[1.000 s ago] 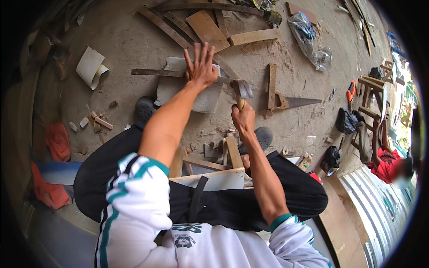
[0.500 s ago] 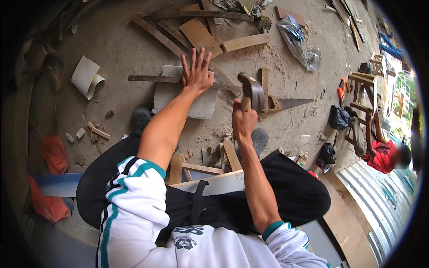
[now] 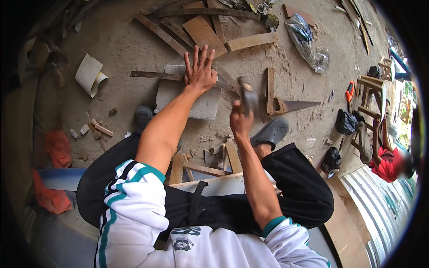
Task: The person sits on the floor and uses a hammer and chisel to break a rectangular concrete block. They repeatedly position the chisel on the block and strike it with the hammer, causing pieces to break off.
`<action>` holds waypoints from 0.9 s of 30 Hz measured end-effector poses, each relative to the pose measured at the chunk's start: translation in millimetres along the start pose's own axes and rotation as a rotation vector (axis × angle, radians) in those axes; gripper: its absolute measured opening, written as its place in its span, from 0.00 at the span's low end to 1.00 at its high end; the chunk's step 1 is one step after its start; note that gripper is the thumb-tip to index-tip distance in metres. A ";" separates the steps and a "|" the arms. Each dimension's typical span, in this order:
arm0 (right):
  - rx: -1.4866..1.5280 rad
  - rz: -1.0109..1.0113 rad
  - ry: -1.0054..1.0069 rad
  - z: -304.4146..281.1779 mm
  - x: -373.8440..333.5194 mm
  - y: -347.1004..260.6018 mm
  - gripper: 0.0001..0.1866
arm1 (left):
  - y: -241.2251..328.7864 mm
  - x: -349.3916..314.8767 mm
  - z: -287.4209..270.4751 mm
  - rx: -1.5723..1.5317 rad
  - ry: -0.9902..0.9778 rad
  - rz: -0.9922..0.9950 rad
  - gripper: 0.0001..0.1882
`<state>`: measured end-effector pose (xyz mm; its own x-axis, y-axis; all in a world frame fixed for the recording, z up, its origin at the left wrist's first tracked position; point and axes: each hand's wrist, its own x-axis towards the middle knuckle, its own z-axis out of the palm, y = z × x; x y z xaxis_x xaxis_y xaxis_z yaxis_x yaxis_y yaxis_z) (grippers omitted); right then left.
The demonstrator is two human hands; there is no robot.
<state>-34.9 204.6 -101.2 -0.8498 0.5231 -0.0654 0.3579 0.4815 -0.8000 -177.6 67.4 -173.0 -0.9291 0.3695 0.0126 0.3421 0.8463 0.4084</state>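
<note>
A thin wooden strip (image 3: 152,75) lies across a pale grey concrete block (image 3: 187,102) on the ground before me. My left hand (image 3: 200,75) presses down on the strip with its fingers stretched out and spread. To the right of it, my right hand (image 3: 241,121) is closed around the handle of a claw hammer (image 3: 248,96). The hammer's head is smeared by motion and hangs near the strip's right end; whether it touches the strip I cannot tell. A handsaw (image 3: 298,106) rests on the ground to the right, beside an upright-lying wooden piece (image 3: 270,89).
Boards and wood strips (image 3: 204,35) are piled beyond the block. A clear plastic bag (image 3: 308,47) lies farther right. Between my legs stands a small wooden frame (image 3: 205,169). A co-worker in a red shirt (image 3: 383,158) sits at the far right by a wooden stool (image 3: 371,87).
The hammer has shifted slightly left and down, toward the strip's end. My right foot has slid out to the right, its grey clog now in plain sight. The left hand stays on the strip.
</note>
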 end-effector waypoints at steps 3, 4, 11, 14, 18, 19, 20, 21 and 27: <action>-0.254 0.286 -0.259 -10.5 -4.6 -0.9 0.12 | -4.9 -5.7 5.8 -0.072 -0.010 0.056 0.40; -0.228 0.297 -0.244 -15.1 5.5 -7.4 0.13 | -5.1 -3.5 4.2 -0.007 -0.017 0.030 0.41; -0.201 0.193 -0.248 -8.8 0.9 9.8 0.12 | 1.6 5.6 -0.2 0.074 0.010 -0.020 0.41; -0.232 0.317 -0.299 -8.7 -6.1 9.6 0.12 | 2.0 -1.0 1.6 0.071 0.028 -0.062 0.40; -0.041 0.438 -0.171 -26.7 23.0 -17.0 0.12 | -2.3 0.2 0.2 0.031 0.021 0.000 0.38; -0.025 0.443 -0.150 -33.3 29.8 -22.2 0.12 | -3.6 -1.6 1.1 0.041 0.039 0.014 0.35; -0.010 0.447 -0.127 -41.0 35.5 -27.4 0.13 | -5.5 -2.8 1.6 -0.002 0.019 0.058 0.34; 0.056 0.469 -0.141 -52.2 38.8 -34.6 0.13 | -5.9 -5.5 0.5 -0.048 -0.007 0.100 0.34; 0.102 0.552 -0.281 -118.5 24.9 -82.9 0.13 | -15.2 -42.1 -11.4 0.115 -0.218 0.396 0.30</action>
<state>-39.8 261.0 34.2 -0.6246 0.4640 -0.6282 0.7459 0.1164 -0.6558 -145.2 34.6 -169.4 -0.6770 0.7343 -0.0505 0.6891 0.6564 0.3070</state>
